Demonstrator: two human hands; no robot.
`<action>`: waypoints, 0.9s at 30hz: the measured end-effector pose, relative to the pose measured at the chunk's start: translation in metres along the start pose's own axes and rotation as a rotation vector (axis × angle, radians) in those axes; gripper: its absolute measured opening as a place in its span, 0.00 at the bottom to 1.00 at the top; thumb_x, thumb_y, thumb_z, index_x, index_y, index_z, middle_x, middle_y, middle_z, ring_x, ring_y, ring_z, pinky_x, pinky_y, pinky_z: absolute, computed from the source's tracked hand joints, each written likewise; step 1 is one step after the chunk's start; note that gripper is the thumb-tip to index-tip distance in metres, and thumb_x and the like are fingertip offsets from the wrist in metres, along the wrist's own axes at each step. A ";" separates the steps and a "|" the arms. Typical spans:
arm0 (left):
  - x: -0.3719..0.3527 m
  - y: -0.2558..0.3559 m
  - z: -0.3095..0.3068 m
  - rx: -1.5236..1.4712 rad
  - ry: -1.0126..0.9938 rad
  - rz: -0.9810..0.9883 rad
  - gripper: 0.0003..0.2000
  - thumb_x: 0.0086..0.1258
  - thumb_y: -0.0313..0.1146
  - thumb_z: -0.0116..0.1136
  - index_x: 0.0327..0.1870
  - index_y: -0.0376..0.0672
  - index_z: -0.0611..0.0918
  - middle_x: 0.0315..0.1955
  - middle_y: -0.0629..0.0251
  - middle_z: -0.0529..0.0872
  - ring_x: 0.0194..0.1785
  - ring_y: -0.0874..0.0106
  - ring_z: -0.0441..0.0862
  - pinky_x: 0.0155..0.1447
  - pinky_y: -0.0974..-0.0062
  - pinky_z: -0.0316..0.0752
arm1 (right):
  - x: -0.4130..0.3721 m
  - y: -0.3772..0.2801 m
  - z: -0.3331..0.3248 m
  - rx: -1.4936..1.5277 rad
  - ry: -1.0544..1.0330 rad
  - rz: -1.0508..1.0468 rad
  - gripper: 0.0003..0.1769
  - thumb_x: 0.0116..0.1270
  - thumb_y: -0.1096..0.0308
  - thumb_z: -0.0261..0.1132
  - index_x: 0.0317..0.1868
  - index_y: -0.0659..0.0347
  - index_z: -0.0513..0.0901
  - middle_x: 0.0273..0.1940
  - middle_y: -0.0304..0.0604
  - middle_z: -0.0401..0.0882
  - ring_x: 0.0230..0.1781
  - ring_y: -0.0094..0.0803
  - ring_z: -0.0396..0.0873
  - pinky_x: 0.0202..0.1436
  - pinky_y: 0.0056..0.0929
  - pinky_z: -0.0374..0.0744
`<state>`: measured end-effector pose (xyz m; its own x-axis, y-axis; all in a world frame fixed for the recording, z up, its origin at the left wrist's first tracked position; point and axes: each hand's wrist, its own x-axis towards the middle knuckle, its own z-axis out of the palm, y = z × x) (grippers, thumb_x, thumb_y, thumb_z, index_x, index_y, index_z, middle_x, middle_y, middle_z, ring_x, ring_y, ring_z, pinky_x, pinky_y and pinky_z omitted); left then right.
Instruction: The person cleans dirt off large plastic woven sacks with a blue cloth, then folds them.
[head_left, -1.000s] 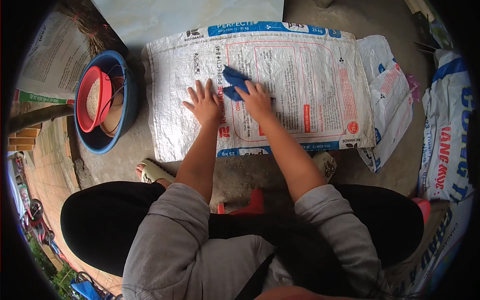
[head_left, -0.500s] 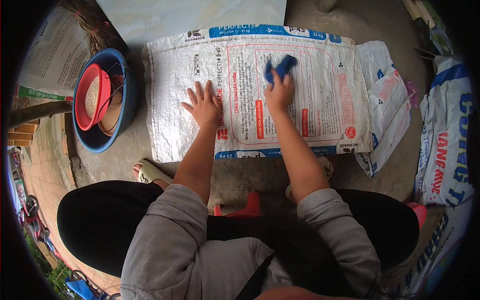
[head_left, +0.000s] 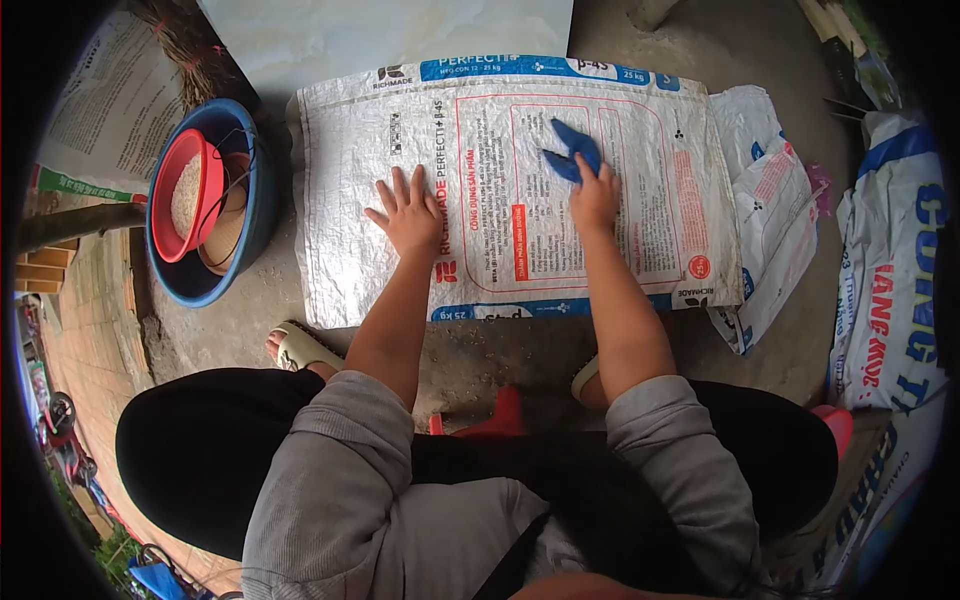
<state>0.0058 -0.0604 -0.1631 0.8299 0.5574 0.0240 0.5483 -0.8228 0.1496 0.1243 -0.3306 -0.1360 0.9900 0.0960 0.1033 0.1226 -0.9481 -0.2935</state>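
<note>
A white woven feed sack with red and blue print lies flat on the ground before me. My left hand rests on its left half, palm down with the fingers spread. Over the right half, my right hand grips a dark blue cloth and presses it to the printed surface. Two ends of the cloth stick out past my fingers toward the upper left. The part of the cloth under my hand is hidden.
Left of the sack stands a blue basin holding a red bowl of pale grains. Another white sack lies partly beneath the right edge. More printed sacks lie at far right. A pale panel sits beyond.
My right hand has moved right and slightly toward me across the sack with the cloth, whose ends are now more spread out. My left hand has stayed in place.
</note>
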 end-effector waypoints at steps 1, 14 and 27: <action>0.000 -0.001 0.003 0.014 0.002 0.008 0.26 0.77 0.45 0.39 0.76 0.70 0.61 0.79 0.67 0.54 0.82 0.54 0.45 0.76 0.32 0.34 | 0.004 0.029 0.007 -0.051 0.091 0.118 0.29 0.59 0.69 0.67 0.63 0.39 0.80 0.59 0.47 0.72 0.59 0.49 0.72 0.63 0.47 0.73; 0.017 0.013 -0.047 -0.113 -0.106 -0.097 0.25 0.77 0.52 0.39 0.74 0.61 0.66 0.72 0.60 0.68 0.76 0.52 0.58 0.75 0.32 0.37 | -0.070 -0.090 0.019 0.417 0.237 0.664 0.25 0.59 0.67 0.65 0.59 0.59 0.79 0.54 0.56 0.75 0.53 0.56 0.76 0.57 0.53 0.76; 0.066 -0.016 -0.126 -1.724 -0.106 -0.255 0.15 0.72 0.38 0.62 0.50 0.35 0.80 0.33 0.64 0.85 0.28 0.77 0.81 0.32 0.79 0.77 | -0.029 -0.240 -0.046 1.035 0.163 -0.118 0.35 0.79 0.52 0.44 0.77 0.66 0.55 0.65 0.69 0.70 0.64 0.60 0.70 0.67 0.45 0.67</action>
<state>0.0386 0.0036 -0.0399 0.7888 0.5762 -0.2138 -0.0150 0.3658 0.9306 0.0634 -0.1198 -0.0247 0.9559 0.0562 0.2884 0.2937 -0.2071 -0.9332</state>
